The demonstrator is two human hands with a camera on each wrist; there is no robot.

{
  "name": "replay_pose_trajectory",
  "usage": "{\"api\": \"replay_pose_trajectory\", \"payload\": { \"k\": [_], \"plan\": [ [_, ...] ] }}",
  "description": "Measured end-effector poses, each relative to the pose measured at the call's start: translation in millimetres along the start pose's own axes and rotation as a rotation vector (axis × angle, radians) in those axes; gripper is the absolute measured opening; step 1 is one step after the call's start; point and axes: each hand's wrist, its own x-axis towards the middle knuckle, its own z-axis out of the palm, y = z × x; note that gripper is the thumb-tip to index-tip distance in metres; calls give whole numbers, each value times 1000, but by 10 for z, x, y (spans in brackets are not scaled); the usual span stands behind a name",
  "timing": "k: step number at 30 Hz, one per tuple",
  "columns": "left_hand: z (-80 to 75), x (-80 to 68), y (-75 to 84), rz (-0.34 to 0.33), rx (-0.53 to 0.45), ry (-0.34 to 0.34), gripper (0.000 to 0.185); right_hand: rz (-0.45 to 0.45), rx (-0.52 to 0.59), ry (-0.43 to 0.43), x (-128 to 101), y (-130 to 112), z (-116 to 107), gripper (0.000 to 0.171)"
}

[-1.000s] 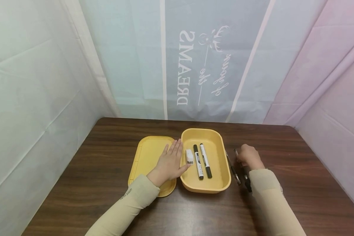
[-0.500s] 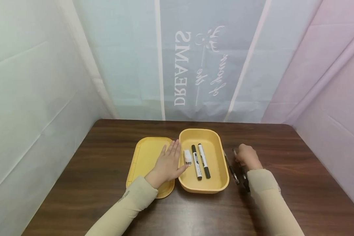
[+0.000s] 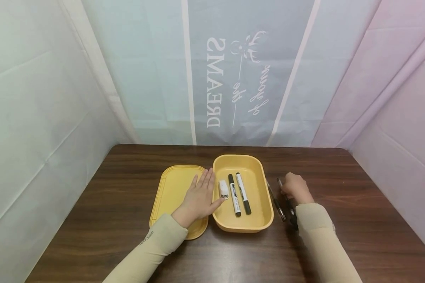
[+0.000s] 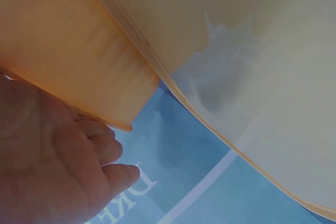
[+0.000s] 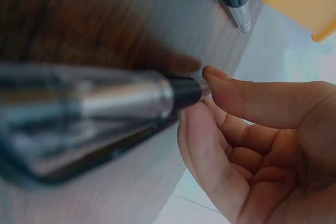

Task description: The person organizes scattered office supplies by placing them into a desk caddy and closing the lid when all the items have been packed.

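Head view shifted slightly; the pinched pen (image 5: 126,98) gleams silver and black.

Blue-grey fabric backdrop (image 3: 230,86): mirrored white lettering "DREAMS", "the", "of your". Cream fabric left sleeve (image 3: 156,241), white-and-black cylindrical markers (image 3: 235,195): print illegible.

- A cloth-screened workspace; home or office cannot be told.
- Twelve o'clock: blue printed curtain (image 3: 156,78).
- Nine o'clock: whitish hanging (image 3: 28,118).
- Three o'clock: pinkish hanging (image 3: 403,110).
- Six o'clock: dark wood-grain table (image 3: 248,257).
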Motion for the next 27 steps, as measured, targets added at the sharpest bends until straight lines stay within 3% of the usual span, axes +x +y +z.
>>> {"api": "replay_pose_trajectory", "payload": {
  "k": [13, 22, 27],
  "plan": [
    [-41, -17, -16, 0, -2, 11, 83, -2, 41, -23, 77, 50, -1, 18],
    [-15, 2, -12, -3, 10, 12, 84, 4, 150, -92, 141, 143, -25, 23],
    [-24, -1, 5, -1, 15, 6, 83, -38, 304, -156, 140, 234, -36, 26]
  ]
}}
